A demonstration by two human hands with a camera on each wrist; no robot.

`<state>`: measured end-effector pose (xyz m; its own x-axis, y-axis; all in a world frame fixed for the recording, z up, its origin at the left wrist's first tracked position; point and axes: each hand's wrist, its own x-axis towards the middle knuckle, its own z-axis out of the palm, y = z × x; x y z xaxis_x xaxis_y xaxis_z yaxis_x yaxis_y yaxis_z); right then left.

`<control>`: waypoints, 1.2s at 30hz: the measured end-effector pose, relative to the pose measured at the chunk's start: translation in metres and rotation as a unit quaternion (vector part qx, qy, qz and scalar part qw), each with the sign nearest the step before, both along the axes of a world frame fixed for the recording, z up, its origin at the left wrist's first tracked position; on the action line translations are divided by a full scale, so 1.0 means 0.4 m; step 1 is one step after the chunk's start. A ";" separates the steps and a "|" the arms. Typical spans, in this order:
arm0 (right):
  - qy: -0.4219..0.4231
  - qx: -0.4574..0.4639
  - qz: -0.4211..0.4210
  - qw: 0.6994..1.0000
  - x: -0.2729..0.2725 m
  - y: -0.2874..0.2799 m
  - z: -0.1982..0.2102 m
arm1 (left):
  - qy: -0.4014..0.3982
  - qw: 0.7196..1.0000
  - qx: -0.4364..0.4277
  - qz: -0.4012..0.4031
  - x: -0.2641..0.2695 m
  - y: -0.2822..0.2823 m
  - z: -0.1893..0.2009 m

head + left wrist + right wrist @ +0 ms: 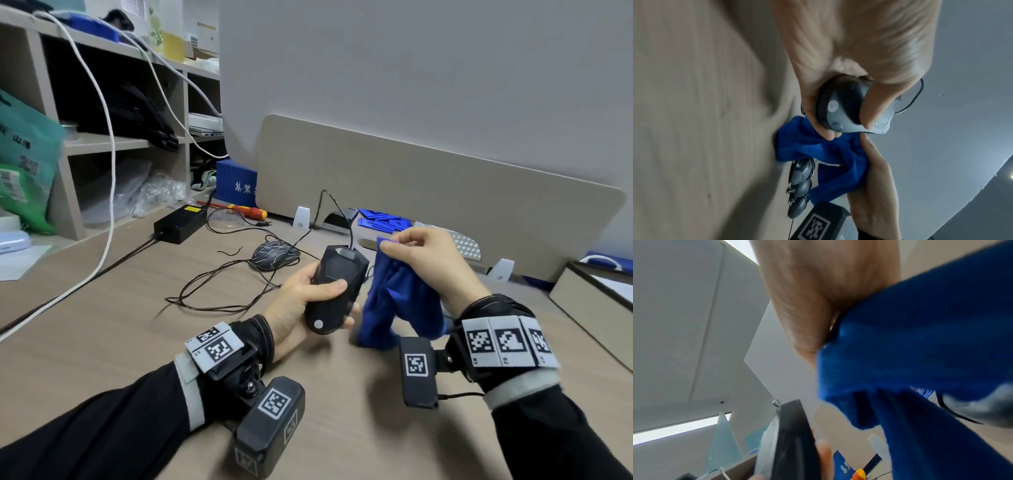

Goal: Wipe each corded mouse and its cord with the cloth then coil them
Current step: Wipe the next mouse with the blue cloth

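Head view: the person's left hand (pixel 301 301) is gripping a black mouse (pixel 337 287) underside up, thumb curled across its base, holding it clear of the desk (pixel 102 342). The right hand (pixel 421 253) is pinching an upper corner of the blue cloth (pixel 397 301), which is hanging just beside the mouse with its lower edge near the desk. The mouse's cord (pixel 329 209) is rising from its far end and looping away. A second, patterned mouse (pixel 274 255) is lying further off among loose coils of cord, untouched. Judgement: the wipe of the first mouse is only starting; the cloth needs bunching into the palm so a padded face meets the shell, not a dangling corner.

Left wrist view: the fingers (pixel 824 129) are wrapping the mouse rim, covering part of the surface. The grip should be shifted during wiping so those covered areas get cleaned. The cloth (pixel 818 146) is hanging below the mouse, at the fingertips. More mice (pixel 800 186) are lying in a row on the desk.

Right wrist view: the picture is blurred; cloth (pixel 920 337) is filling it, clamped in the hand (pixel 818 296). For the cord, running it through a closed fold, away from the mouse, would suit.
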<state>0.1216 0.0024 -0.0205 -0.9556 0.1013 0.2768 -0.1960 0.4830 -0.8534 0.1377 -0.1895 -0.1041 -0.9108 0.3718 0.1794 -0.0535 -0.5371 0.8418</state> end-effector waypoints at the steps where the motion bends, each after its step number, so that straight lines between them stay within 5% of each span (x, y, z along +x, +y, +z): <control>1: -0.001 -0.030 0.002 1.000 -0.001 -0.001 0.004 | 0.000 1.000 -0.004 0.001 0.001 0.001 0.001; 5: -0.016 -0.105 0.009 0.994 0.002 -0.020 0.012 | -0.003 1.000 -0.006 0.017 0.002 0.005 0.002; 16: -0.015 -0.033 0.011 0.999 0.003 -0.042 0.011 | 0.004 1.000 0.007 0.019 0.003 0.003 0.003; 19: -0.074 -0.163 0.021 0.984 -0.008 -0.034 0.005 | 0.008 1.000 0.000 0.017 0.002 0.005 0.001; 22: -0.149 -0.329 0.117 0.925 0.016 -0.024 0.025 | 0.018 1.000 -0.015 0.014 -0.001 0.003 -0.004; 24: -0.174 -0.359 0.170 0.901 0.030 -0.025 0.033 | 0.026 0.999 -0.027 0.009 -0.003 0.003 -0.006; 31: -0.173 -0.185 0.155 0.955 0.074 -0.050 -0.030 | 0.066 0.994 -0.084 0.018 -0.009 0.002 -0.014; 36: -0.166 -0.208 0.057 0.962 0.096 -0.031 -0.098 | 0.119 0.973 -0.196 0.020 -0.008 0.010 -0.020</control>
<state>0.1598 -0.0098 -0.0597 -0.9958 0.0277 -0.0868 0.0887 0.0782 -0.9930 0.1346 -0.1856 -0.1120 -0.8758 0.4194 0.2389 0.1826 -0.1703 0.9683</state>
